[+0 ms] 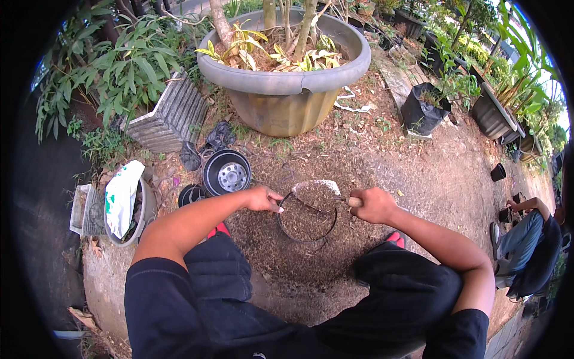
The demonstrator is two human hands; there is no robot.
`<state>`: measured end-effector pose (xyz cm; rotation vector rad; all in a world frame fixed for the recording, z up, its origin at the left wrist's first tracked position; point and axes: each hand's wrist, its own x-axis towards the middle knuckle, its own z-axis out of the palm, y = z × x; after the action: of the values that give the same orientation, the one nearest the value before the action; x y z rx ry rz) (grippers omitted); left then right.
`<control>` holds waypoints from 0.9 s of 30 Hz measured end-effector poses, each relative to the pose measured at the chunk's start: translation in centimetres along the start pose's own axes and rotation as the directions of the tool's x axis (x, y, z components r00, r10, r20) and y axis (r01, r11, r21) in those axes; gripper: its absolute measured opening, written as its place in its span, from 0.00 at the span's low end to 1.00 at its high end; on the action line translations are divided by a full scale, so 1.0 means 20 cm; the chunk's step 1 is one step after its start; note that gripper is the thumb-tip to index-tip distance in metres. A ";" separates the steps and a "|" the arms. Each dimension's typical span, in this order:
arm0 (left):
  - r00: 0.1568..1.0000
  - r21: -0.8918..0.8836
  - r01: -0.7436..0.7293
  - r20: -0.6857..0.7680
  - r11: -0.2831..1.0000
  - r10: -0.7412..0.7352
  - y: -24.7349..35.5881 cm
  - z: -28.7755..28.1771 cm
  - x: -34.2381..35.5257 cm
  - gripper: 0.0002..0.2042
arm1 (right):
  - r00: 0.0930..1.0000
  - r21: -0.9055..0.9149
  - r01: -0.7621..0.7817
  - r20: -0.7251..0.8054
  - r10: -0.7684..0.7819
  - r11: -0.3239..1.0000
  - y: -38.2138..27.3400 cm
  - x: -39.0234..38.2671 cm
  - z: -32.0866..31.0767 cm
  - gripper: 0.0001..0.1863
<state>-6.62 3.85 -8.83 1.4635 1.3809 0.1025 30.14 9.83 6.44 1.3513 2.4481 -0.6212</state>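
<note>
Between my feet, a black round pot [306, 240] stands amid loose brown soil, and soil shows inside its rim. My left hand [263, 198] pinches the rim at its upper left. On the other side, my right hand [375, 205] is wrapped round the wooden handle of a trowel [355, 202]. The trowel's pale blade lies over the far part of the pot with soil on it. How full the pot is, I cannot tell, because its rim blends into the soil around it.
Two black pots, one with a holed base [232, 176], stand left of the soil. Further left is a grey tub [146, 206] bearing a white bag [122, 197]. A large planter [284, 110] rises ahead. At right, another person [526, 239] crouches beside small pots.
</note>
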 end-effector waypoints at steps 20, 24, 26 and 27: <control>0.999 0.014 0.031 0.010 0.999 -0.031 0.04 -0.01 -0.03 0.38 | 0.999 0.055 -0.023 -0.043 0.025 0.998 0.09 0.05 0.03 0.20; 1.000 0.024 0.029 0.002 0.999 -0.029 0.05 0.00 -0.02 0.38 | 0.999 0.104 -0.010 -0.041 0.014 0.995 0.11 0.07 0.05 0.19; 0.999 0.011 0.031 0.014 0.999 -0.031 0.05 0.00 -0.02 0.39 | 0.998 0.093 -0.022 -0.058 0.028 0.995 0.12 0.07 0.04 0.19; 1.000 0.000 0.027 0.014 1.000 -0.027 0.04 0.00 -0.02 0.39 | 0.997 0.074 -0.027 -0.070 0.033 0.997 0.11 0.07 0.04 0.19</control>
<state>-6.27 3.78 -8.02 1.4425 1.3885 0.0750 31.26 11.51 4.71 1.4593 2.4779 -0.6726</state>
